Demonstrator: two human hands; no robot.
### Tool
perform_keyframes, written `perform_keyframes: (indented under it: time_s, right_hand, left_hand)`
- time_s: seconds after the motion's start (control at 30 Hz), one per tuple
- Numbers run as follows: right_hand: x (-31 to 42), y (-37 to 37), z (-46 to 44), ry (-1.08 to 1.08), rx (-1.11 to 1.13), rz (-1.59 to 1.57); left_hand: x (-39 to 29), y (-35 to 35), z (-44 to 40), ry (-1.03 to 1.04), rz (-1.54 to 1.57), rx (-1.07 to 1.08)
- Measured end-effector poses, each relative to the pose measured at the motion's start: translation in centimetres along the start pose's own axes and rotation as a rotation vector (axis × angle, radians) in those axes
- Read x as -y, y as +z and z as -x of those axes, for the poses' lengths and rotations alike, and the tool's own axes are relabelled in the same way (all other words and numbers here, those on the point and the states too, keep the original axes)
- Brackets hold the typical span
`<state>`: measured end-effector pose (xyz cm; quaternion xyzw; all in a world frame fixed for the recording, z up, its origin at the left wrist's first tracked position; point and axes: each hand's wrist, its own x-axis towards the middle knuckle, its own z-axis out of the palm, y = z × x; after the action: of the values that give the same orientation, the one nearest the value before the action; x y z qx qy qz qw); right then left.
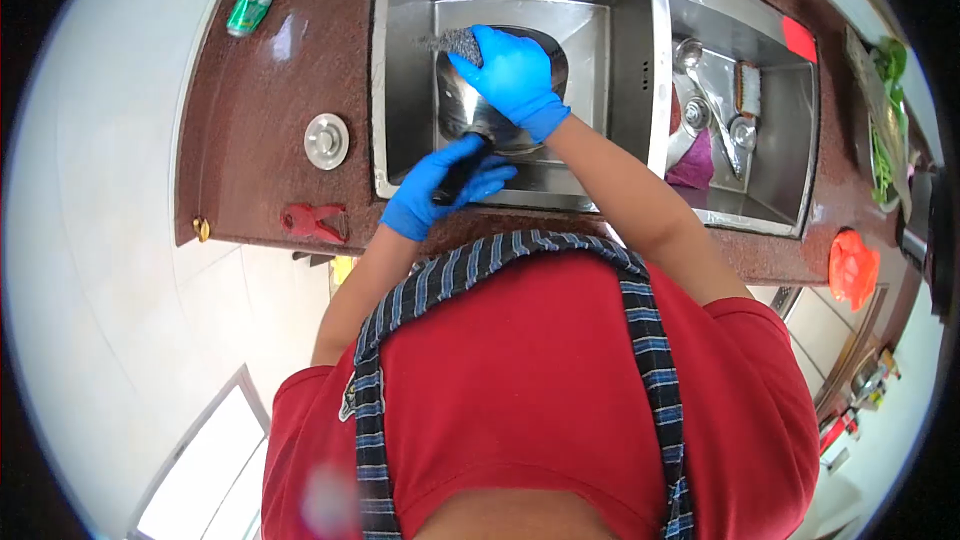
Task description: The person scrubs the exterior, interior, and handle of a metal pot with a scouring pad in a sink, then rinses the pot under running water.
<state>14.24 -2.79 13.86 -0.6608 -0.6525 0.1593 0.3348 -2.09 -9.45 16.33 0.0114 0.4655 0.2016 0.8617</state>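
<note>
Partly hidden by my blue-gloved right hand (515, 70), clamped on a grey wire scrubber (460, 44), a shiny metal pan (454, 103) sat in the larger steel basin (590, 30); my left hand (430, 186) gripped its black handle (460, 170).

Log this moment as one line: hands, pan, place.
left hand: gloved, holding black handle | right hand: gloved, holding grey scourer at far edge of pan | pan: inside larger sink basin
</note>
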Motion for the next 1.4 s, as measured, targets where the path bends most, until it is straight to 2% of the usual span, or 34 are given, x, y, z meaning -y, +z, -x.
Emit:
perform_keyframes:
  time_s: [0.07, 0.13, 0.2, 0.23, 0.27, 0.33, 0.4, 0.47, 0.53, 0.57, 0.63, 0.67, 0.7, 0.73, 0.83, 0.93, 1.0, 1.07, 1.13, 1.3, 1.33, 1.4]
  right_hand:
    - [0.7, 0.0, 0.4, -0.191, 0.095, 0.039]
    - [0.6, 0.6, 1.2, -0.279, 0.087, 0.059]
    - [-0.5, 0.4, 2.3, -0.61, -0.133, 0.062]
    - [-0.4, -0.5, 2.3, -0.439, -0.075, 0.043]
    - [-0.5, -1.5, 1.4, -0.212, 0.197, 0.014]
    - [-1.2, -1.4, -0.6, 0.265, 0.151, -0.103]
    - [-4.8, 0.3, -2.0, 0.354, 0.086, -0.21]
    - [-7.2, 1.2, -2.1, 0.334, 0.094, -0.272]
    - [-6.4, 0.5, -2.3, 0.482, 0.065, -0.422]
    - [-5.7, 0.7, -1.3, 0.47, -0.036, -0.42]
    - [-0.1, 0.0, 1.3, -0.01, -0.167, 0.078]
    - [0.2, 2.0, 1.7, -0.232, -0.265, 0.092]
    - [2.3, 1.5, 1.9, -0.191, -0.048, 0.086]
    - [3.1, 2.0, 1.9, -0.268, -0.034, 0.143]
    - [2.2, 2.0, 1.2, -0.332, -0.101, 0.112]
    - [-0.9, 0.9, 0.9, -0.158, -0.327, 0.063]
    - [-3.0, 1.0, 0.2, 0.067, -0.165, -0.096]
    - [-5.2, 0.7, -0.9, 0.519, -0.049, -0.507]
    - [-12.5, 3.6, -2.4, 0.537, 0.197, -0.821]
    - [-11.8, 1.8, -4.0, 0.415, 0.418, -0.498]
    - [-10.1, 0.5, -4.2, 0.406, 0.411, -0.5]
    - [-5.7, -2.6, -3.1, 0.294, 0.625, -0.251]
  left_hand:
    - [0.6, -2.0, -0.7, -0.205, -0.23, 0.043]
    - [1.0, -1.5, -0.3, -0.18, -0.233, 0.002]
    - [1.5, -2.0, -0.3, -0.201, -0.039, 0.051]
    - [1.5, -1.5, -0.2, -0.184, -0.063, 0.019]
    - [1.6, -1.7, -0.5, -0.177, -0.045, 0.018]
    - [1.5, -2.0, -0.6, -0.172, -0.03, 0.093]
    - [1.7, -2.0, -0.6, -0.143, -0.042, 0.062]
    - [2.0, -2.3, -1.2, -0.159, -0.028, 0.091]
    - [2.0, -2.1, -1.0, -0.146, -0.04, 0.081]
    - [2.0, -2.0, -1.0, -0.149, -0.059, 0.062]
    - [2.3, -1.6, -0.8, -0.145, -0.064, 0.059]
    - [2.4, -1.3, -1.0, -0.14, -0.068, 0.061]
    - [2.7, -1.4, -1.1, -0.156, -0.076, 0.064]
    - [2.9, -1.5, -1.2, -0.138, -0.101, 0.042]
    - [2.7, -1.6, -1.6, -0.133, -0.076, 0.063]
    - [2.1, -1.4, -0.9, -0.159, 0.014, 0.085]
    - [2.2, -1.4, -0.8, -0.158, 0.058, 0.08]
    - [2.0, -1.4, -0.9, -0.135, -0.051, 0.031]
    - [2.2, -1.3, -0.8, -0.121, -0.061, 0.041]
    - [2.4, -1.4, -1.0, -0.119, -0.068, 0.064]
    - [2.3, -1.1, -0.7, -0.107, -0.113, 0.037]
    - [2.2, -0.7, -0.5, -0.099, -0.153, 0.016]
